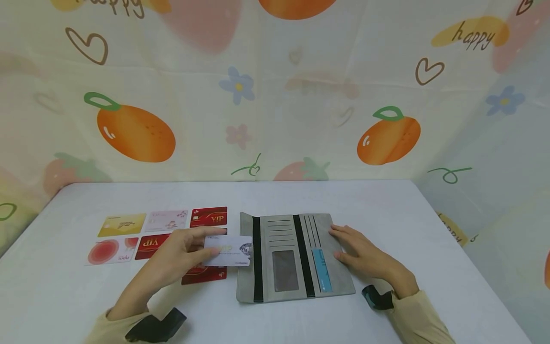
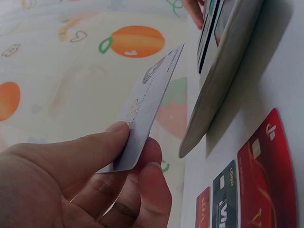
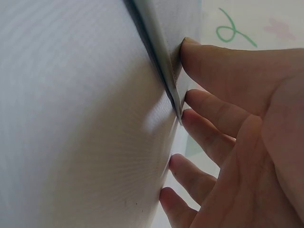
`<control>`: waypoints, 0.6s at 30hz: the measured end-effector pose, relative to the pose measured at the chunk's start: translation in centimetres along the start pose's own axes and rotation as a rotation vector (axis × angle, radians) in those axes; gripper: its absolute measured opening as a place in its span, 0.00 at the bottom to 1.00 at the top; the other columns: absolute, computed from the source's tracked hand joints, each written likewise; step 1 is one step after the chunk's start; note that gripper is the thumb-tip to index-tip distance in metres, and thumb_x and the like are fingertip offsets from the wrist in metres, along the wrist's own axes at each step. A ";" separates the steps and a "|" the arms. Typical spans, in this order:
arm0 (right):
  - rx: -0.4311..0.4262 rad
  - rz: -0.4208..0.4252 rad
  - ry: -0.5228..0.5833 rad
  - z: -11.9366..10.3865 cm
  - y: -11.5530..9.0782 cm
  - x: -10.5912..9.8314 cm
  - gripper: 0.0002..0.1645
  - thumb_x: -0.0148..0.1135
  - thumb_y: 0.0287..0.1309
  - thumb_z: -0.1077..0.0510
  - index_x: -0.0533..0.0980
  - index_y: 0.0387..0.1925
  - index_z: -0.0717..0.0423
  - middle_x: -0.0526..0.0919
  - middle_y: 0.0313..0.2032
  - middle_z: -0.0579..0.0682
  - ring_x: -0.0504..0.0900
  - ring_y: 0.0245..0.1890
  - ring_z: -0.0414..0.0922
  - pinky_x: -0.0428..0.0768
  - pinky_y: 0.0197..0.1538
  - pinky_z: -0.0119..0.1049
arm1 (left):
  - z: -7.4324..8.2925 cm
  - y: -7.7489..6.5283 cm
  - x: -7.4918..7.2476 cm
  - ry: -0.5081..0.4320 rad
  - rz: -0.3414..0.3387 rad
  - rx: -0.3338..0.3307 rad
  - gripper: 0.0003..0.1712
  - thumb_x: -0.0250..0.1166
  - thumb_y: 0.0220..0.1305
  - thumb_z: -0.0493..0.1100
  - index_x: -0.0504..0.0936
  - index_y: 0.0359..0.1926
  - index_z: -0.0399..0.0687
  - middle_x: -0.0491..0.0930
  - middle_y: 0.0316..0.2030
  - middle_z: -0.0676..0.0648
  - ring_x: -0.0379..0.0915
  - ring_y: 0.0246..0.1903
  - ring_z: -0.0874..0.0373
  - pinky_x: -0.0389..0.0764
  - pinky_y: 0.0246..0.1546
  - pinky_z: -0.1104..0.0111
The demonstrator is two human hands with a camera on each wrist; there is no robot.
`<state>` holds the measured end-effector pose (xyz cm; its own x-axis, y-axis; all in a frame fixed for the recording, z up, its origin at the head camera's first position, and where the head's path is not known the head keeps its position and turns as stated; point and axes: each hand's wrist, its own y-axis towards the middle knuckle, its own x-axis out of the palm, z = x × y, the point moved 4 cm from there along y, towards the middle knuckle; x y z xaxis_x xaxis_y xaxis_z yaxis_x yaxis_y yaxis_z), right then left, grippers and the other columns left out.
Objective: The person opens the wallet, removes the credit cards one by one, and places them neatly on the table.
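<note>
Between thumb and fingers, my left hand (image 1: 189, 251) pinches a white card (image 1: 234, 251) with a dark picture at one end. In the left wrist view the white card (image 2: 149, 104) is held up above the table, tilted. Its far end overlaps the left edge of a grey wallet (image 1: 283, 224) in the head view. That wallet lies unfolded, with two black bands, a clear window and slots; a blue card (image 1: 322, 270) sits in a right-hand slot. My right hand (image 1: 365, 253) rests at the wallet's right edge, fingers spread; the right wrist view shows its fingertips against wallet and table.
Left of the wallet lie several cards: a gold card (image 1: 122, 225), a pale pink card (image 1: 166, 220), a red VIP card (image 1: 208, 217) and a card with red circles (image 1: 112, 251). A dark green card (image 2: 223, 194) lies beside red ones. A patterned cloth (image 1: 279, 119) hangs behind the white table (image 1: 301, 322).
</note>
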<state>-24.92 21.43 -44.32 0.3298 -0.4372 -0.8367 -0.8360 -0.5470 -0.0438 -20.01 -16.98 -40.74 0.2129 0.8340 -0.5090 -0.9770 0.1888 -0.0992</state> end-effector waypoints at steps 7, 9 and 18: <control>0.013 -0.006 0.007 0.0 0.0 0.1 0.36 0.60 0.67 0.52 0.63 0.70 0.65 0.61 0.72 0.66 0.53 0.72 0.72 0.56 0.68 0.70 | -0.6 -0.2 -2.0 0.027 -0.006 -0.029 0.26 0.69 0.62 0.47 0.80 0.61 0.50 0.85 0.50 0.42 0.81 0.41 0.55 0.85 0.41 0.67; 0.012 -0.006 0.007 0.0 0.0 0.1 0.36 0.60 0.67 0.52 0.63 0.70 0.65 0.61 0.72 0.65 0.53 0.72 0.72 0.56 0.68 0.70 | -0.9 -0.3 -2.7 0.019 -0.013 -0.035 0.26 0.69 0.62 0.47 0.79 0.61 0.48 0.84 0.51 0.41 0.80 0.42 0.54 0.85 0.40 0.66; -0.003 0.002 0.005 0.1 0.0 0.0 0.36 0.60 0.67 0.52 0.64 0.69 0.65 0.62 0.71 0.66 0.54 0.72 0.72 0.56 0.68 0.70 | -2.0 -0.9 -4.9 0.004 -0.031 -0.060 0.28 0.69 0.63 0.47 0.75 0.62 0.44 0.82 0.54 0.36 0.80 0.41 0.53 0.84 0.35 0.66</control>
<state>-24.95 21.55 -44.36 0.3300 -0.4421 -0.8341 -0.8356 -0.5479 -0.0402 -20.18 -22.29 -39.90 0.2430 0.8264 -0.5079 -0.9690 0.1831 -0.1657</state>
